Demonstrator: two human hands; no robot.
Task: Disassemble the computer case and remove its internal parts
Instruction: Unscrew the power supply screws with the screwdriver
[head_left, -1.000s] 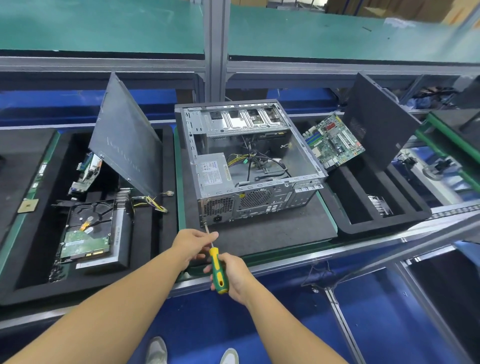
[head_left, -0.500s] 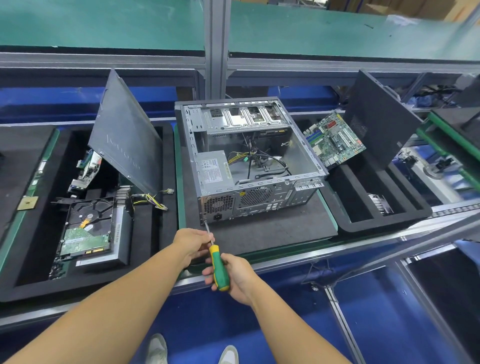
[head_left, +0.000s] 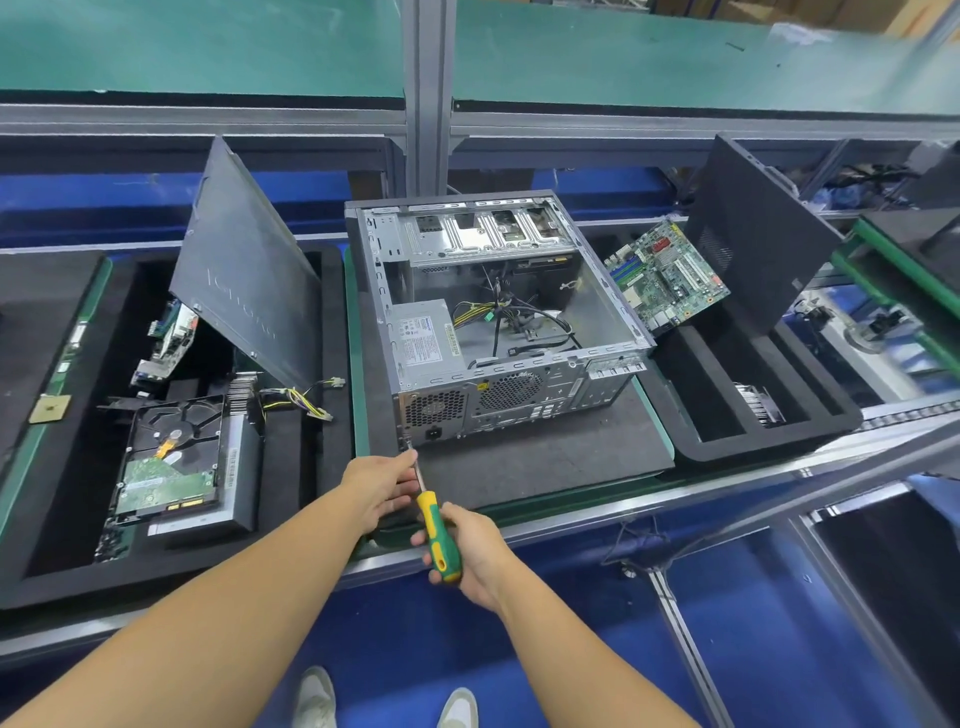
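Your case (head_left: 519, 405) lies on its side on the bench (head_left: 545, 467), open side up, rear panel facing you. Your right hand (head_left: 480, 553) is clenched round the screwdriver (head_left: 439, 535) handle. The shaft points away and slightly left, tip at the case's near-left corner, and your left hand (head_left: 376, 488) fingers (head_left: 402, 470) pinch the shaft.

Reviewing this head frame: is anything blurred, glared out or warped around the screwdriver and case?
Head view, centre: the computer case and screwdriver are sharp and evenly lit, with soft shadows. Head view, right edge: the far-right clutter is smeared. Head view, borders: the wide lens slants the front rail. Head view, left: only a dull sheen on the leaning side panel.
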